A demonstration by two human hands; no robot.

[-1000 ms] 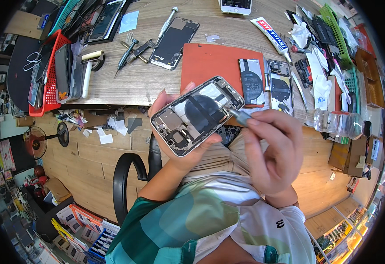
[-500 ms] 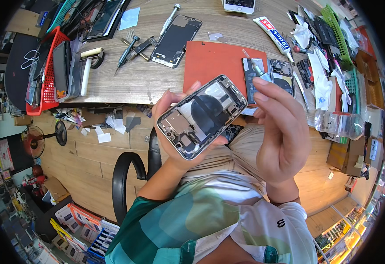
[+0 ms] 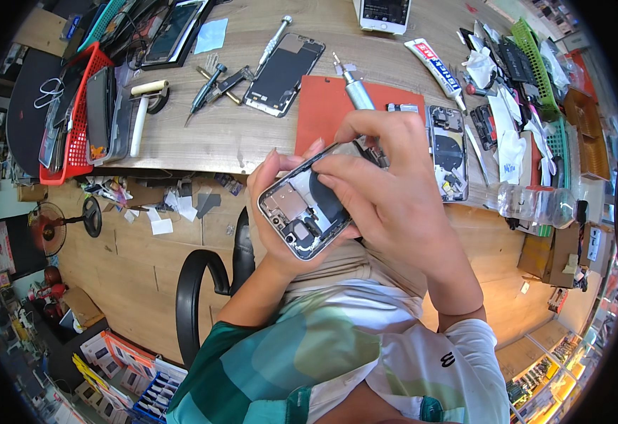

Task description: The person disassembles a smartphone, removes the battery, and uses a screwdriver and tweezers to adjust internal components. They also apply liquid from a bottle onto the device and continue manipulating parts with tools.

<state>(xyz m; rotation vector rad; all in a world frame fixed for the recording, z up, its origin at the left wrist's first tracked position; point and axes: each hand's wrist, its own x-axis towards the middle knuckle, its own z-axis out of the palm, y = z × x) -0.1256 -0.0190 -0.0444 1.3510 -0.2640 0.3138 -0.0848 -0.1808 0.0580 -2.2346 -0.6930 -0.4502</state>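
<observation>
My left hand point(image 3: 270, 180) is closed around the edges of an opened phone housing point(image 3: 288, 201), its inner parts facing up and tilted. My right hand point(image 3: 401, 184) reaches over it, thumb and fingertips bent down onto the inside near the dark round pad point(image 3: 327, 198). A silver-blue cylindrical tool point(image 3: 358, 93) with a narrow tip sticks out beyond the right hand, seemingly held in it. The hand hides its lower end and part of the housing. Beyond them lies a red mat point(image 3: 316, 106), with a mostly covered dark battery point(image 3: 402, 108) at its right.
Another opened phone housing point(image 3: 448, 148) lies right of the mat. Behind are a phone screen point(image 3: 284, 74), screwdriver point(image 3: 205, 93), glue tube point(image 3: 436, 71) and upright white phone point(image 3: 385, 15). A red basket point(image 3: 76, 127) stands left; packets, a green basket point(image 3: 535, 63) and a clear container point(image 3: 535, 205) sit right.
My right hand has moved left and down onto the phone housing, bringing the cylindrical tool along. The left hand keeps its hold; the housing has shifted only slightly.
</observation>
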